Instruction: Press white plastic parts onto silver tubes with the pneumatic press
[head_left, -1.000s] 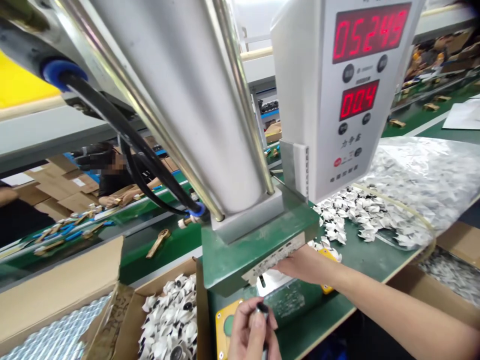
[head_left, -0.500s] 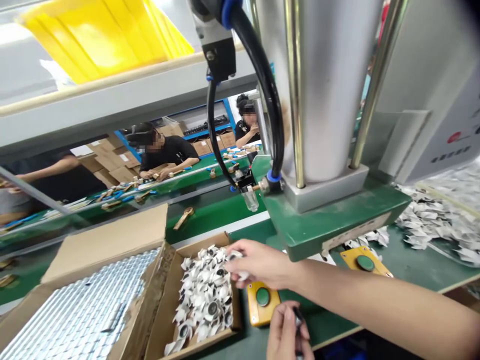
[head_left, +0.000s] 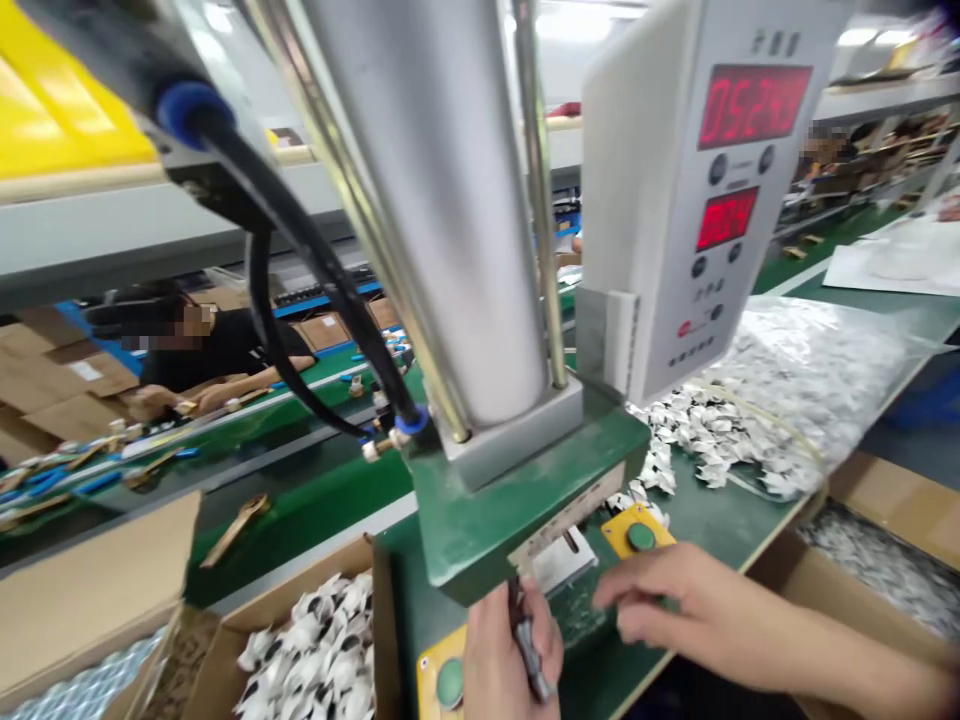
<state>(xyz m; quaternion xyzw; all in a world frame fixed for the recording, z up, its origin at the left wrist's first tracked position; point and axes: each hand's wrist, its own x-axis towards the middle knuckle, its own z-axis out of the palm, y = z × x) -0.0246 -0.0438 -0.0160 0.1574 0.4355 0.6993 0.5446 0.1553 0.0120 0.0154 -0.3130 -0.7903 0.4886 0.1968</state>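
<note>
My left hand [head_left: 511, 655] is closed around a dark, rod-like piece [head_left: 531, 655] with a grey metallic part, below the green press head [head_left: 525, 500]. Most of that piece is hidden by my fingers. Over the bench edge, my right hand [head_left: 694, 612] has its thumb and fingers apart, and I see nothing between them. It is near a yellow box with a green button [head_left: 640, 538]. A pale metal plate [head_left: 559, 562] shows under the press head, left of my right hand.
Small white bladed parts [head_left: 319, 650] fill a cardboard box [head_left: 386, 620] at left. More white parts [head_left: 705, 430] lie loose at right. Another green button [head_left: 450, 682] is beside my left hand. A counter box with red digits [head_left: 697, 200] stands by the press; a co-worker [head_left: 217, 350] sits across.
The view has turned right. My right hand has left the box of white parts, where it had white pieces in its fingers, and is now right of my left hand. My left hand keeps its piece.
</note>
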